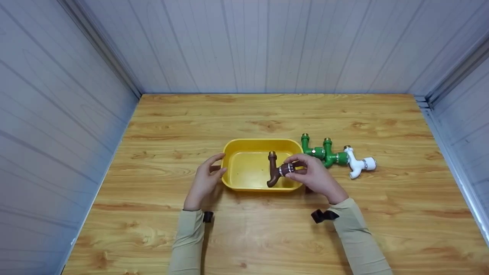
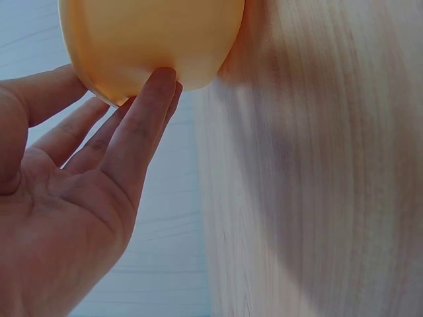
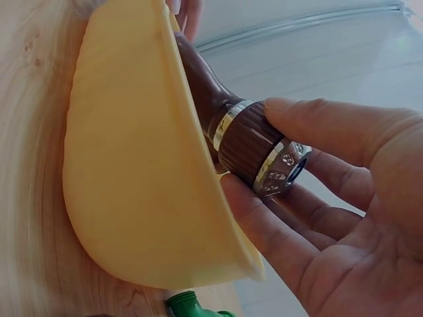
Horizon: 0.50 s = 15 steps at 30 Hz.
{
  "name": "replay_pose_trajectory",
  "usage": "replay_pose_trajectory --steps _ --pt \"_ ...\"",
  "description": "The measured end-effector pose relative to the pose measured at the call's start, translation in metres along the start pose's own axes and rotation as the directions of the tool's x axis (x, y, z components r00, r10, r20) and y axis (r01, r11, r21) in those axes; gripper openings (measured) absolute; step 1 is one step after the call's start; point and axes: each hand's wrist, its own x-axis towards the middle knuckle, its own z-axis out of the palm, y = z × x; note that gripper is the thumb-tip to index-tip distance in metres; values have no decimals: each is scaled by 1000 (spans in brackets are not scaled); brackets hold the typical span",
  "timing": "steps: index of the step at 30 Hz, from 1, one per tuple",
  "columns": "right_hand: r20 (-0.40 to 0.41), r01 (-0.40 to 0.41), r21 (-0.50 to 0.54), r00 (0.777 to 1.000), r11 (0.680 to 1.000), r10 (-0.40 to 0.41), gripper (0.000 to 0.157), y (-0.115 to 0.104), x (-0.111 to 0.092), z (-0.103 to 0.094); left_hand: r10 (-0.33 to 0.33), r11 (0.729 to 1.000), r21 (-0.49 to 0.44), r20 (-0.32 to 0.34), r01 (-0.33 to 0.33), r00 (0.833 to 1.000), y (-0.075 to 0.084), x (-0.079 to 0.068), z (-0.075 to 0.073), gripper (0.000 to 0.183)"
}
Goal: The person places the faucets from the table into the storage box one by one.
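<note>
My right hand [image 1: 311, 173] pinches a brown tap [image 1: 273, 172] by its ribbed knob [image 3: 254, 145], thumb on one side and fingers on the other. The tap's spout and brass-tipped inlet lie over the inside of a yellow tub [image 1: 244, 189]. In the right wrist view the tub's wall hides part of the tap's body. My left hand [image 1: 204, 181] holds the tub's left end. In the left wrist view, one fingertip [image 2: 162, 82] presses the outer wall [image 2: 158, 39] while the thumb reaches to the rim.
Right of the tub two green taps [image 1: 307, 143] [image 1: 329, 152] and a white tap [image 1: 357, 164] lie in a row on the wood-grain table [image 1: 248, 236]. The nearest green tap sits close against the tub's right end. Pale panel walls [image 1: 248, 46] stand behind and at both sides.
</note>
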Motion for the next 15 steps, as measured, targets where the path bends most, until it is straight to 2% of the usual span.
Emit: replay_pose_trajectory --steps 6,11,15 --pt "14 -2 -43 1000 999 2 28 -3 5 4 24 1000 -4 -6 -24 1000 -1 0 0 43" --pt "18 1 -68 1000 998 1 28 -1 9 8 4 1000 1 -2 -4 1000 -2 0 0 44" --pt "21 -18 -72 1000 997 20 29 1 10 11 -1 1000 -9 -16 0 1000 -19 6 1 45"
